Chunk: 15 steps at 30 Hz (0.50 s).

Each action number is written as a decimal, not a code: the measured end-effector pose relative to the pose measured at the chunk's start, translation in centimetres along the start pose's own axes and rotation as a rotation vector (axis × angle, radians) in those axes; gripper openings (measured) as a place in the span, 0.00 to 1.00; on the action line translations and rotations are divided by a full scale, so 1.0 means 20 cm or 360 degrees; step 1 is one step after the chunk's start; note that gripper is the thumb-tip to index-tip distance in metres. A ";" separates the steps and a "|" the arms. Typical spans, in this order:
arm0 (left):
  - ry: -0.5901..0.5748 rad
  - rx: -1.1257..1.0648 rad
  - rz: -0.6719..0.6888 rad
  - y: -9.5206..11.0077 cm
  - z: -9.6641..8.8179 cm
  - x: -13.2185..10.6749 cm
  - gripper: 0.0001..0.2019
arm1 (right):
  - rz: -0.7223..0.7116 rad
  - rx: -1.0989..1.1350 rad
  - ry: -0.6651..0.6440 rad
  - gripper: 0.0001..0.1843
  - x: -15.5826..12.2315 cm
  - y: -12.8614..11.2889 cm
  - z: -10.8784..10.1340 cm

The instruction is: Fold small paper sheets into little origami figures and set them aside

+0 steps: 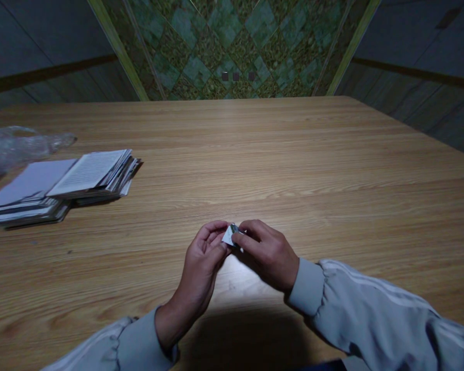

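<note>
Just above the near part of the table, both hands meet around a small folded piece of paper [228, 236]. It has a white, pointed face and a darker greenish part at its right side. My left hand [205, 251] grips it from the left, with the thumb at its lower edge and the fingers curled behind. My right hand [268, 251] pinches its right side between thumb and fingers. The fingers hide much of the paper, so its full shape cannot be made out.
A wood-grain table [232, 154] spreads out ahead. On the left lie two overlapping stacks of paper, a nearer stack [34, 180] and a printed stack [93, 172]. Behind them rests a clear plastic bag [19, 147]. A green patterned wall [235, 46] stands beyond the far edge.
</note>
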<state>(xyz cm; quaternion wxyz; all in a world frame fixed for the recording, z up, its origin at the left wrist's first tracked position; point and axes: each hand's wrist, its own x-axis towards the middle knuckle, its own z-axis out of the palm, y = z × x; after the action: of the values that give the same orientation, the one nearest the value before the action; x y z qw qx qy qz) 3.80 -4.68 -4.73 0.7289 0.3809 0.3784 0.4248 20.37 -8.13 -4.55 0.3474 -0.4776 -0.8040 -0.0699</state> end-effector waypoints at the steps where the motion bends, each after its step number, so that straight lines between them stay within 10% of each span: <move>1: -0.0006 -0.0032 -0.0013 0.00 0.00 0.00 0.17 | -0.0009 -0.0009 -0.0013 0.10 0.00 0.00 0.00; 15: -0.0013 0.0147 0.0174 -0.03 0.00 0.03 0.25 | 0.0416 0.0778 0.0174 0.09 0.01 0.00 0.00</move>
<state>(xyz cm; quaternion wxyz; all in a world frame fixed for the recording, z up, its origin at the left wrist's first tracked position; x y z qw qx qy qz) 4.12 -4.29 -5.41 0.6878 0.4360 0.3731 0.4445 20.28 -8.07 -4.42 0.5012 -0.4747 -0.7087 0.1459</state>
